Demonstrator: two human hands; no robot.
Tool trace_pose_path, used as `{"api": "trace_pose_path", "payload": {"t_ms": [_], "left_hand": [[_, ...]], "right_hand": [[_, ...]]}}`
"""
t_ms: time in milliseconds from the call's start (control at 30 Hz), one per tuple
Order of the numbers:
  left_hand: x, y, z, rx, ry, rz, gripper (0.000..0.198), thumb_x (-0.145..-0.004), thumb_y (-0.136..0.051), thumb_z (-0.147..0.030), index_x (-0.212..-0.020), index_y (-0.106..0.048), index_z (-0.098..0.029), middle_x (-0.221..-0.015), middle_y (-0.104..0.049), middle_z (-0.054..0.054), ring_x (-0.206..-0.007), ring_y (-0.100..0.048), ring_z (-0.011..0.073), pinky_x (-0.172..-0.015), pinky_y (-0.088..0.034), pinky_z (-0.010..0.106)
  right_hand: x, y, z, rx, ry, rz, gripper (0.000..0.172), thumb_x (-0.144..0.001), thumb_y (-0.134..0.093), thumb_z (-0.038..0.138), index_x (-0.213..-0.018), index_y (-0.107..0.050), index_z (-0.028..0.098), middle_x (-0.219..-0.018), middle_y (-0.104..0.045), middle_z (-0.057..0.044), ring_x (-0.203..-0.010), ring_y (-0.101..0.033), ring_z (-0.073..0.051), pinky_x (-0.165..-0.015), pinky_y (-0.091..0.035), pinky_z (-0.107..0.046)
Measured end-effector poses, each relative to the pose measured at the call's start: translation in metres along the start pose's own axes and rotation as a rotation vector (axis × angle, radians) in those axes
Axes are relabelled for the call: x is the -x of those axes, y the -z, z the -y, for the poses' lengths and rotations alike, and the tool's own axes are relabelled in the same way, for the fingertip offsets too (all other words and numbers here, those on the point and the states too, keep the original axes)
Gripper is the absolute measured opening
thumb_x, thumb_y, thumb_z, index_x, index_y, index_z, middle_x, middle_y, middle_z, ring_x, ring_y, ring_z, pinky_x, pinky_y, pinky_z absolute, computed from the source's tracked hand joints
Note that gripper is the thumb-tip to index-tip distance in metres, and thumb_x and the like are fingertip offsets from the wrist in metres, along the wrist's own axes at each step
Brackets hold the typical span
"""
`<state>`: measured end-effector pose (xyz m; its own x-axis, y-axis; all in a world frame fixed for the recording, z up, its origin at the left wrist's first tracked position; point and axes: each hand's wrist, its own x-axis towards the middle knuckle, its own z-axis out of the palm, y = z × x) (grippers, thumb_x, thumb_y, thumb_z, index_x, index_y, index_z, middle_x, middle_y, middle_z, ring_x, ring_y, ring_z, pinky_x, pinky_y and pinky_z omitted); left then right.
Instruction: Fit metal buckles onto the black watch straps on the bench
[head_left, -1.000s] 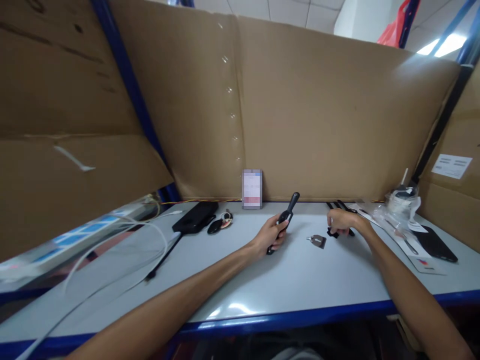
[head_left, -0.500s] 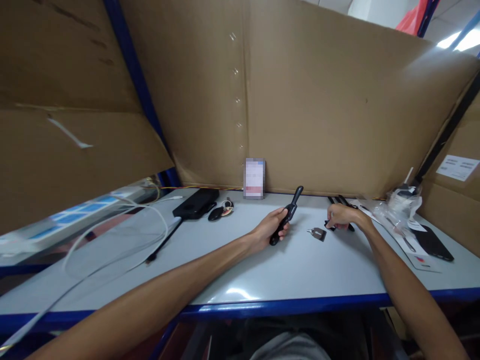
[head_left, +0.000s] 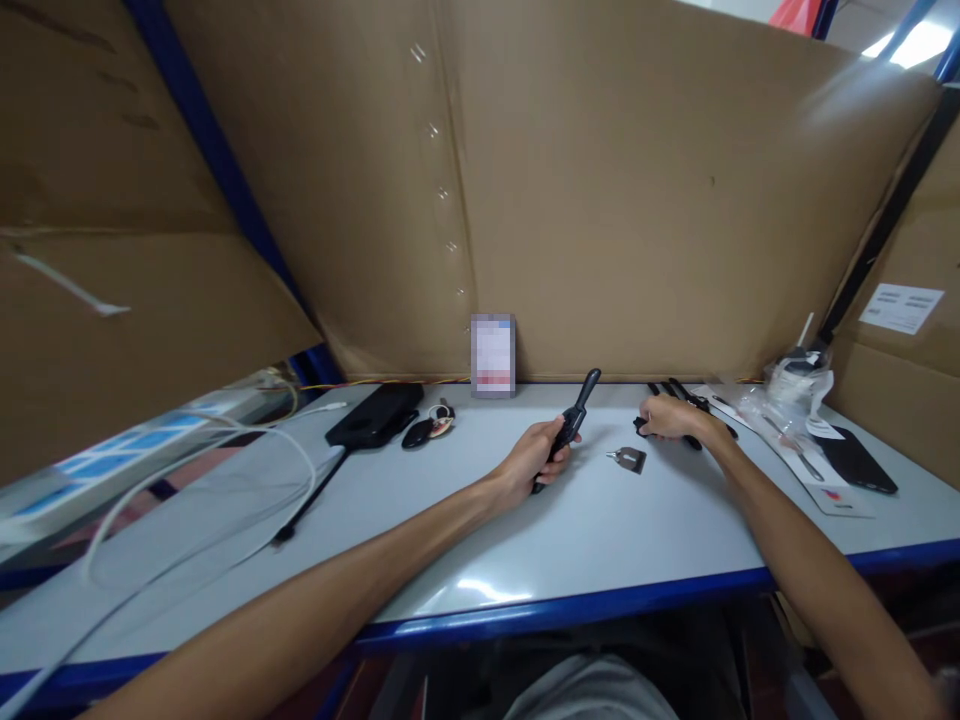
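My left hand (head_left: 534,458) is wrapped round a black spokeshave body (head_left: 583,398), held tilted over the table with one handle pointing up and away. A slotted metal blade (head_left: 634,460) lies on the table between my hands, with a small silver screw (head_left: 612,455) at its left end. To the right of the blade, my right hand (head_left: 666,416) pinches a small black part (head_left: 641,426) whose kind I cannot make out. Several long black tools (head_left: 694,395) lie just behind and beside that hand, partly covered by it.
On the left are a black power bank (head_left: 375,415), a key fob (head_left: 418,433), white cables (head_left: 311,465) and a power strip (head_left: 142,440). A phone (head_left: 493,356) leans on the cardboard (head_left: 585,220). Plastic packaging (head_left: 780,420) and a black phone (head_left: 859,460) lie right.
The camera view has turned slightly, shifting the scene. My right hand has lifted a little with the small black part. My left hand still holds the spokeshave body, now turned slightly.
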<state>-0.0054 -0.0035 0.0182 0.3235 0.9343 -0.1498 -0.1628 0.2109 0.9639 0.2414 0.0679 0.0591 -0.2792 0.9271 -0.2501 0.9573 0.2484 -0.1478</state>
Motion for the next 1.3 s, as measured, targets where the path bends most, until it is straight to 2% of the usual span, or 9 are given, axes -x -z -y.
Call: {"api": "trace_pose_path", "payload": {"t_ms": [100, 200, 400, 533, 633, 833, 1000, 1167, 1300], "left_hand": [[0.0, 0.0, 0.0, 0.009, -0.004, -0.004, 0.034, -0.098, -0.042, -0.044, -0.087, -0.054, -0.015, -0.054, -0.036, -0.008, -0.036, -0.022, 0.0031, -0.036, -0.013, 0.015], [0.0, -0.001, 0.001, 0.006, -0.018, -0.002, 0.034, -0.097, -0.044, -0.045, -0.086, -0.054, -0.015, -0.055, -0.036, -0.008, -0.037, -0.022, 0.0031, -0.036, -0.014, 0.016], [0.0, -0.002, 0.002, -0.019, -0.026, -0.005, 0.035, -0.097, -0.042, -0.046, -0.086, -0.054, -0.015, -0.054, -0.037, -0.008, -0.036, -0.021, 0.0032, -0.035, -0.013, 0.016], [0.0, -0.001, 0.002, -0.029, -0.036, 0.002, 0.037, -0.095, -0.046, -0.051, -0.087, -0.054, -0.015, -0.054, -0.036, -0.008, -0.036, -0.022, 0.0031, -0.036, -0.012, 0.016], [0.0, -0.001, 0.002, -0.029, -0.033, 0.008, 0.038, -0.093, -0.049, -0.053, -0.087, -0.053, -0.015, -0.054, -0.036, -0.009, -0.036, -0.021, 0.003, -0.036, -0.012, 0.016], [0.0, -0.001, 0.002, -0.054, -0.038, 0.001, 0.038, -0.092, -0.05, -0.052, -0.087, -0.055, -0.014, -0.054, -0.035, -0.009, -0.036, -0.022, 0.0029, -0.036, -0.012, 0.016], [0.003, -0.003, 0.001, -0.06, -0.022, -0.013, 0.034, -0.096, -0.044, -0.046, -0.087, -0.055, -0.014, -0.055, -0.035, -0.008, -0.036, -0.022, 0.0024, -0.037, -0.012, 0.016], [0.005, -0.004, -0.001, -0.06, -0.019, -0.02, 0.034, -0.097, -0.044, -0.044, -0.088, -0.054, -0.014, -0.055, -0.036, -0.008, -0.036, -0.021, 0.0024, -0.037, -0.012, 0.016], [0.003, -0.005, -0.001, -0.062, -0.019, -0.03, 0.035, -0.097, -0.044, -0.046, -0.087, -0.055, -0.014, -0.054, -0.036, -0.008, -0.036, -0.022, 0.0023, -0.036, -0.012, 0.016]], "right_hand": [[0.006, 0.003, 0.005, 0.163, -0.006, -0.171, 0.022, -0.086, -0.065, 0.032, -0.095, -0.071, 0.013, -0.099, -0.072, -0.018, -0.087, -0.068, -0.026, -0.067, -0.046, -0.028], [0.012, 0.005, 0.013, 0.184, 0.03, -0.263, 0.027, -0.086, -0.064, 0.03, -0.107, -0.071, 0.015, -0.113, -0.069, -0.019, -0.1, -0.066, -0.028, -0.072, -0.044, -0.028], [0.022, -0.004, 0.045, 0.077, 0.328, -0.074, 0.025, -0.08, -0.068, 0.037, -0.099, -0.073, 0.021, -0.091, -0.074, -0.006, -0.085, -0.067, -0.02, -0.062, -0.039, -0.022], [0.025, -0.015, 0.059, 0.176, 0.34, -0.094, 0.02, -0.076, -0.063, 0.022, -0.091, -0.075, 0.019, -0.091, -0.074, -0.009, -0.087, -0.067, -0.021, -0.063, -0.038, -0.023], [0.022, -0.017, 0.057, 0.18, 0.368, -0.119, 0.021, -0.076, -0.06, 0.021, -0.088, -0.076, 0.018, -0.087, -0.075, -0.009, -0.083, -0.067, -0.02, -0.062, -0.038, -0.023], [0.007, -0.008, 0.031, 0.121, 0.291, -0.164, 0.021, -0.075, -0.059, 0.015, -0.086, -0.078, 0.015, -0.088, -0.077, -0.009, -0.082, -0.068, -0.018, -0.064, -0.04, -0.02], [0.008, 0.003, 0.012, 0.109, 0.144, -0.289, 0.023, -0.081, -0.058, 0.018, -0.092, -0.077, 0.015, -0.093, -0.076, -0.011, -0.084, -0.069, -0.019, -0.061, -0.039, -0.021], [0.016, 0.006, 0.02, 0.109, 0.185, -0.059, 0.027, -0.076, -0.068, 0.04, -0.089, -0.075, 0.017, -0.078, -0.073, -0.005, -0.068, -0.065, -0.016, -0.053, -0.036, -0.022], [0.02, -0.005, 0.04, 0.158, 0.261, -0.091, 0.02, -0.07, -0.071, 0.03, -0.086, -0.073, 0.019, -0.085, -0.073, -0.007, -0.075, -0.065, -0.019, -0.054, -0.035, -0.023]]}}
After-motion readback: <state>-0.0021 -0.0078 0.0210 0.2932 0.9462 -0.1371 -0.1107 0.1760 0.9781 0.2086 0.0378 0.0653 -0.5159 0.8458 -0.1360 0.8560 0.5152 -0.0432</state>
